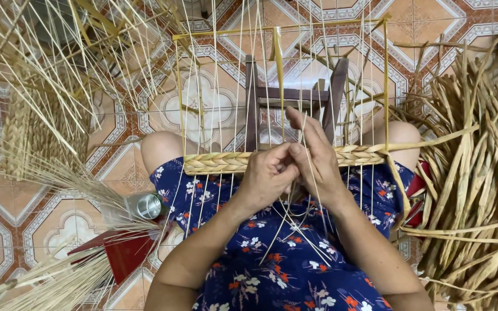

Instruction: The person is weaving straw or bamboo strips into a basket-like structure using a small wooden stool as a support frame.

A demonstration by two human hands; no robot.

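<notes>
A yellow frame (385,80) strung with thin pale strands stands over my lap, with a plaited band of straw (217,162) woven across its bottom. My left hand (266,178) is closed on the band's middle, pinching straw between the strands. My right hand (312,155) sits beside it, fingers raised among the strands and touching the straw at the weave. A flat straw strip (433,141) runs from the band out to the right.
A big heap of dried straw strips (479,173) lies at the right. A dark wooden stool (292,98) stands behind the frame. At left are a partly woven piece (24,132), loose stalks, a small metal can (145,205) and a red object (125,250) on the patterned tile floor.
</notes>
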